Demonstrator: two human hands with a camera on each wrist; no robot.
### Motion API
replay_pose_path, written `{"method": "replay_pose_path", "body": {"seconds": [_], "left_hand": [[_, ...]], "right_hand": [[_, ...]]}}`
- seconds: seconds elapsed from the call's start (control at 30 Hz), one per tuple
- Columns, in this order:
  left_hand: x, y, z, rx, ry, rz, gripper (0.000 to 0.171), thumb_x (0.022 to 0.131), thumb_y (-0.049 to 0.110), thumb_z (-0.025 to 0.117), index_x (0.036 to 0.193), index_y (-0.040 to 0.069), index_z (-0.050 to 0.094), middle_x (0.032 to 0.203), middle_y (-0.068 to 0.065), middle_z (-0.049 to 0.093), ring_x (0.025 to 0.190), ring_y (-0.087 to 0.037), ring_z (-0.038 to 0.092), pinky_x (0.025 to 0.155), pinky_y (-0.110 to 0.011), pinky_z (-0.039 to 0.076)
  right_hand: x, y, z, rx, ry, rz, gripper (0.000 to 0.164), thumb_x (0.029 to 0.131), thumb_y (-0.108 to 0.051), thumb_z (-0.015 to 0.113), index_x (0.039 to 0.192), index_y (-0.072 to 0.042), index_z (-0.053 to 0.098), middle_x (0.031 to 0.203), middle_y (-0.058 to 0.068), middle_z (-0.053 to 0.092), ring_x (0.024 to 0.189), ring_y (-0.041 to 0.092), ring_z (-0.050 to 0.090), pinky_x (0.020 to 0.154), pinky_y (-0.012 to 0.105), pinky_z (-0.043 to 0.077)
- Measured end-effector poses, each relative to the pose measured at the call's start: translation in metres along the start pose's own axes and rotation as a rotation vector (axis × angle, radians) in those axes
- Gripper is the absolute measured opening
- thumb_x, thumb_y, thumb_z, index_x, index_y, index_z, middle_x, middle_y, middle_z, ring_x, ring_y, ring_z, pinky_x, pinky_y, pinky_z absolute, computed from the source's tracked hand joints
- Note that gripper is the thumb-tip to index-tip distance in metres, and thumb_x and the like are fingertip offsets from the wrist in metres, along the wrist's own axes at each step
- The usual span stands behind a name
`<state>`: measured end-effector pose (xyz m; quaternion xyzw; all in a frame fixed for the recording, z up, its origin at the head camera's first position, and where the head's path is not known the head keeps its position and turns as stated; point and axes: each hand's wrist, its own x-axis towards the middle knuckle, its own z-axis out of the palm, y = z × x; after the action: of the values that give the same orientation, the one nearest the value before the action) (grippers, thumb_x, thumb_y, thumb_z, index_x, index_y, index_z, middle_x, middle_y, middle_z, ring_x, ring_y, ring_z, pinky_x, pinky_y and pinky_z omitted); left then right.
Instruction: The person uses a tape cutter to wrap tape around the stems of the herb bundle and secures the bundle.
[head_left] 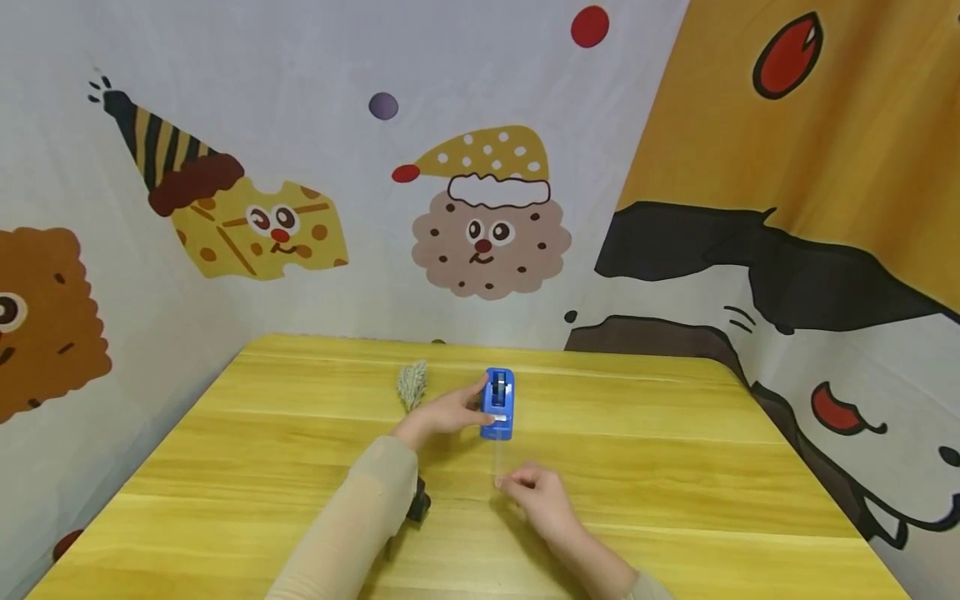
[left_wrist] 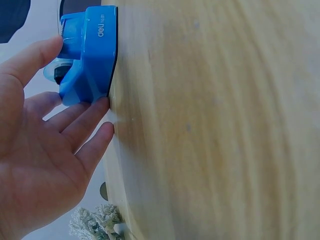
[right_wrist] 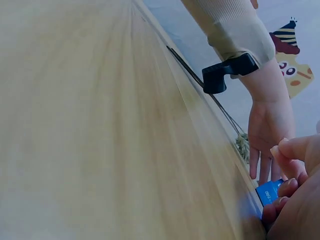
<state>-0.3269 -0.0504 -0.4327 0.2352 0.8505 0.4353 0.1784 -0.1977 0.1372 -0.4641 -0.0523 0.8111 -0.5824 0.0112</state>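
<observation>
A blue tape dispenser (head_left: 498, 404) stands on the wooden table, its roll in the middle and its cutter end toward me. My left hand (head_left: 450, 410) holds it from the left side; in the left wrist view the thumb (left_wrist: 49, 49) presses near the cutter end and the fingers lie along its side and base. From the cutter a strip of clear tape (head_left: 498, 457) stretches toward me. My right hand (head_left: 542, 498) pinches the strip's free end between thumb and forefinger, a short way in front of the dispenser.
Behind my left forearm lies a bunch of dried flowers (head_left: 412, 383), its long thin stems (right_wrist: 192, 74) visible in the right wrist view. A black camera mount (right_wrist: 227, 72) sits on the left wrist. A cartoon-printed cloth (head_left: 480, 317) hangs behind the table's far edge (head_left: 637, 357).
</observation>
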Motion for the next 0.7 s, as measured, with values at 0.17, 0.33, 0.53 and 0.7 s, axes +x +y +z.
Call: {"method": "replay_pose_path", "body": {"seconds": [0.17,0.33,0.53,0.7], "left_hand": [[0.001,0.000,0.000,0.007,0.002,-0.002,0.086,0.093,0.033,0.065,0.156,0.014,0.009,0.154,-0.017,0.030,0.135,-0.034,0.037,0.109,-0.048,0.031],[0.000,-0.001,0.000,0.008,0.003,-0.003,0.086,0.093,0.033,0.065,0.156,0.014,0.009,0.154,-0.017,0.030,0.135,-0.035,0.037,0.109,-0.049,0.031],[0.000,-0.001,0.000,0.013,0.004,-0.004,0.086,0.093,0.033,0.065,0.156,0.014,0.010,0.153,-0.018,0.031,0.136,-0.035,0.036,0.110,-0.049,0.030],[0.000,0.000,0.000,0.009,0.003,-0.004,0.085,0.093,0.032,0.064,0.156,0.014,0.010,0.153,-0.019,0.031,0.136,-0.034,0.036,0.110,-0.049,0.030]], "right_hand": [[-0.005,0.003,0.000,-0.019,-0.002,0.000,0.015,0.085,-0.011,0.072,0.081,0.004,0.073,0.075,-0.001,0.055,0.073,0.012,0.048,0.063,0.023,0.041],[-0.014,-0.002,0.000,-0.020,-0.023,-0.012,0.013,0.085,-0.007,0.071,0.079,0.006,0.072,0.075,0.000,0.057,0.073,0.011,0.049,0.066,0.023,0.042],[-0.022,-0.004,-0.002,0.014,-0.048,-0.021,0.016,0.085,-0.009,0.071,0.080,0.006,0.072,0.078,0.001,0.060,0.076,0.011,0.052,0.069,0.023,0.043],[-0.024,0.002,-0.002,-0.035,-0.043,-0.072,0.015,0.085,-0.014,0.072,0.079,0.000,0.074,0.077,-0.001,0.060,0.074,0.011,0.052,0.067,0.024,0.043]]}}
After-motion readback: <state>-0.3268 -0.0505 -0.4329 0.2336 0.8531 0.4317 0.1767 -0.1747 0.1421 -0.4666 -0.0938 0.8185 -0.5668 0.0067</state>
